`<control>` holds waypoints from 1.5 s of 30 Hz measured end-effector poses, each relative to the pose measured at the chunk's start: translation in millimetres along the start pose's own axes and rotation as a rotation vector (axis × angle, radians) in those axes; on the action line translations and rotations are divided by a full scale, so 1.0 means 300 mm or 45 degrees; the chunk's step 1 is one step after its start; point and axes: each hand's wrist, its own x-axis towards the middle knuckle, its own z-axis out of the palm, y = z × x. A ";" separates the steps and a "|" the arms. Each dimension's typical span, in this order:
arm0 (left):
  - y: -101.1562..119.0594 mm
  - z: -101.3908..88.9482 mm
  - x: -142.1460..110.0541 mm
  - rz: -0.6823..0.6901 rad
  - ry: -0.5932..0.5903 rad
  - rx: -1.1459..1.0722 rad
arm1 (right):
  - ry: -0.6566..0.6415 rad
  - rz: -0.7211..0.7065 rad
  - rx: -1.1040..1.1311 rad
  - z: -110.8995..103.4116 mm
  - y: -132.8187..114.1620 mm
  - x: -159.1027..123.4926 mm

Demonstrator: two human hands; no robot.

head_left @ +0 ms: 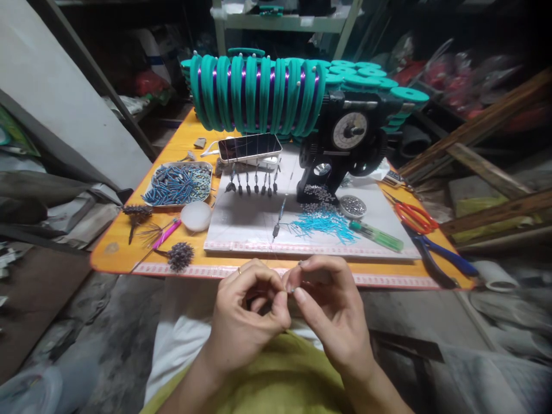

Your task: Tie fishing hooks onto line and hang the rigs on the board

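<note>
My left hand (252, 305) is closed, its thumb and forefinger pinched together in front of the table's edge. Against it, my right hand (334, 313) also pinches, with thumb and fingertips around a tiny pale bit. What exactly sits between the fingertips is too small to name. Just beyond my hands, a rig of blue beads with a dark weight (276, 230) lies on the white board (241, 230). A thin line runs near it from the teal spools (259, 95). Beside the rig are thin light-blue tubes (323, 224) and small silvery pieces (318, 198).
A black winding machine (340, 138) stands behind the board. On the orange table (116, 241) lie a tray of blue striped pieces (176, 184), a phone (250, 148), a white round lid (196, 215), a green screwdriver (377, 234), red-handled scissors (416, 215) and blue-handled pliers (448, 256).
</note>
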 end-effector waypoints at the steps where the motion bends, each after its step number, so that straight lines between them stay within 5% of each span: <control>1: 0.002 0.000 0.000 0.011 -0.001 0.010 | -0.002 0.001 -0.005 0.000 -0.001 -0.001; 45: 0.003 -0.006 0.001 -0.017 -0.053 0.086 | -0.046 0.124 -0.012 -0.009 0.000 -0.001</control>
